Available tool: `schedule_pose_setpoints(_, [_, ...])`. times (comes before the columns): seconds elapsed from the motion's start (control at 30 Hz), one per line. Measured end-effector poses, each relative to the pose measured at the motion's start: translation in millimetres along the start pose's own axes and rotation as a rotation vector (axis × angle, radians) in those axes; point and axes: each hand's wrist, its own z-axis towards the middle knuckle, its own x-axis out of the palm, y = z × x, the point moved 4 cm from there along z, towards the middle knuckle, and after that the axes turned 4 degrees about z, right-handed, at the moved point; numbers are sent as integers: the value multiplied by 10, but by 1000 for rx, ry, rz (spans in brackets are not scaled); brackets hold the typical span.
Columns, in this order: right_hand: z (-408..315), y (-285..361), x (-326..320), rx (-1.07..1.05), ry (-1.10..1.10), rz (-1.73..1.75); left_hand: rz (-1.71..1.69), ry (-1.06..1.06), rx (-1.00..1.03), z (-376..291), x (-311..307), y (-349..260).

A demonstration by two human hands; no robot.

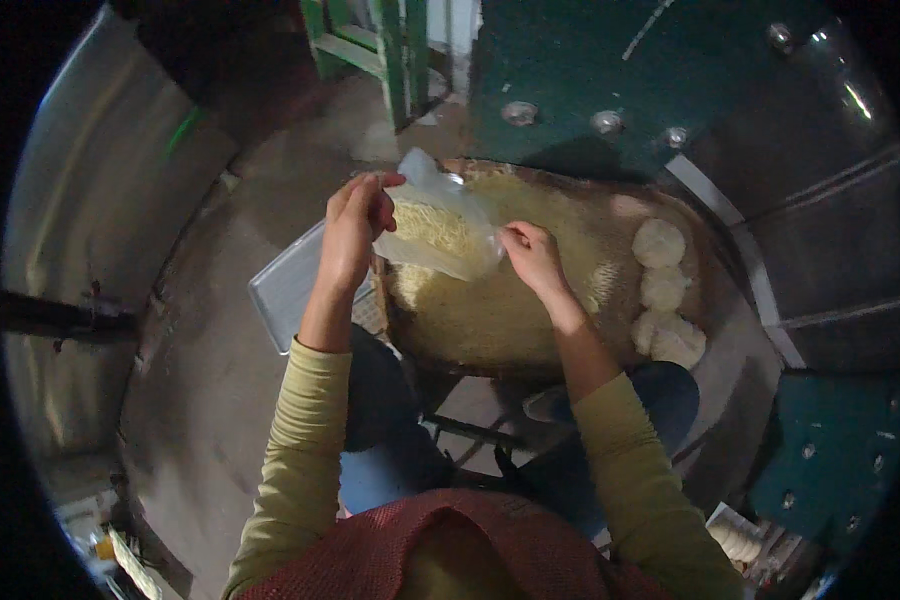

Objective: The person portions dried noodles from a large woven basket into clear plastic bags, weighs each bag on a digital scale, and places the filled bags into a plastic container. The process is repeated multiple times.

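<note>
Between my hands is a translucent plastic bag (465, 259) with pale yellow thin noodles (431, 225) in it. My left hand (354, 221) grips the bag at its left side, fingers curled; the exact hold is partly hidden. On the other side, the thumb and fingers of my right hand (534, 251) pinch the bag's right end. Both hands are above a low wooden table (510, 322) with a pale yellowish top. More noodles (412, 285) lie on its left part, below the bag. Several round, pale, dough-like pieces (660, 289) are in a row along its right side.
A shallow metal tray (289, 289) is left of the table, partly behind my left forearm. My knees are close to the table's near edge. A green wooden frame (386, 67) stands beyond, with a dark green panel (570, 67) to its right. Metal panels (97, 210) curve along the left.
</note>
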Motion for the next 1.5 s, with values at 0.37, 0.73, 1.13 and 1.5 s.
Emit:
schedule_pose_setpoints(0.37, [-577,-855,-703,-55,-442,-247,-44,433,-139,-60,1035,814])
schedule_pose_setpoints(0.73, [-377,-561,-676,255,-295,283,-24,330,-162,182,803,924])
schedule_pose_setpoints(1.13, [-103,-151,-89,432,487,1011,-130,717,-414,27,1180,1223])
schedule_pose_setpoints(1.5, [-181,-1228,-213,610,-78,357,-264,103,-576,573,483,2454])
